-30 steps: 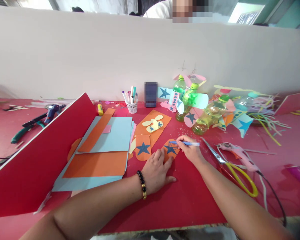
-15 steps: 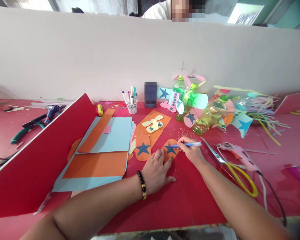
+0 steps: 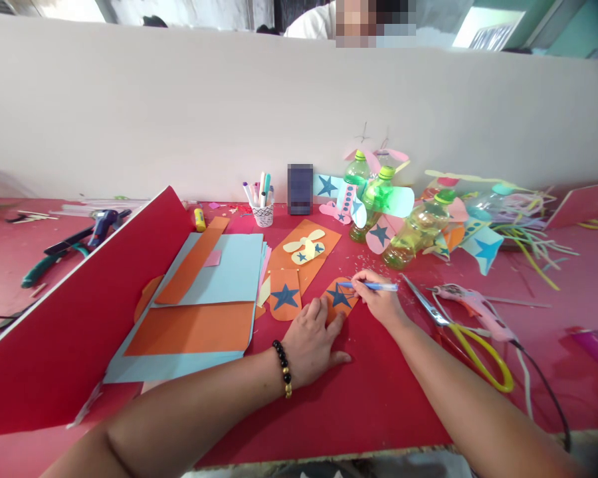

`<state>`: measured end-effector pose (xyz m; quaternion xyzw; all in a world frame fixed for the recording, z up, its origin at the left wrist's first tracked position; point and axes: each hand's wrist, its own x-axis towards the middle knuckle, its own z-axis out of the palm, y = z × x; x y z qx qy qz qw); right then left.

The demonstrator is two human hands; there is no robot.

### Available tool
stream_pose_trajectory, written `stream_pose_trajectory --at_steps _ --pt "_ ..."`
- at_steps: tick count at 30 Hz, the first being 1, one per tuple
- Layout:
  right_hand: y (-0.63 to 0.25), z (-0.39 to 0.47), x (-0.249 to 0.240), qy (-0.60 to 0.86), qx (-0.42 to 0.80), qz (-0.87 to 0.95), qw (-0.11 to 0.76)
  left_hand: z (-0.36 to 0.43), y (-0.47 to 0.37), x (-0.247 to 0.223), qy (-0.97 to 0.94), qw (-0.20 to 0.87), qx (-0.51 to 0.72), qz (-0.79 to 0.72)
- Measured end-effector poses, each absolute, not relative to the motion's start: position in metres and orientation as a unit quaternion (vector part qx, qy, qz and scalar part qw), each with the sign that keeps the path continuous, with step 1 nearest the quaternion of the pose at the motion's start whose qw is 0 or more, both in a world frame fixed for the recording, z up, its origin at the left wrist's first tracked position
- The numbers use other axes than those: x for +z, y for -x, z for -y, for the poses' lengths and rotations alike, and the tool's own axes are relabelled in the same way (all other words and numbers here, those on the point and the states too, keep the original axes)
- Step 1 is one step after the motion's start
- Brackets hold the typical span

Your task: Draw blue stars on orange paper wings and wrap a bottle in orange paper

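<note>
Fingers and thumb of the right hand [image 3: 379, 299] pinch a slim blue pen [image 3: 379, 287] in a close writing grip. The pen lies nearly level from left to right, its tip toward the left, over a dark blue star drawn on a rounded orange paper piece [image 3: 339, 295]. Whether the tip touches the paper is too small to tell.

This orange piece lies flat on the glossy red tabletop [image 3: 379, 411], just left of the right fingertips. Hands hide part of its outline, so its long axis is uncertain. The left hand [image 3: 311, 345] grasps nothing; its fingers are laid flat, tips on the piece's near edge, thumb spread away to the right. Both hands are about equally near. A second orange paper piece with a star [image 3: 285, 297] lies beyond the left knuckles.
</note>
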<state>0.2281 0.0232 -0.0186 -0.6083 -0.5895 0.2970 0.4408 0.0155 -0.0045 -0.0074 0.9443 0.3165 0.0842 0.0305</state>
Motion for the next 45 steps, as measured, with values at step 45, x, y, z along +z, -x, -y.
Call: stream_pose_trajectory --at_steps 45 --pt "-0.226 -0.021 -0.013 0.61 0.304 0.567 0.462 0.005 -0.015 -0.008 -0.943 0.028 0.081 -0.321"
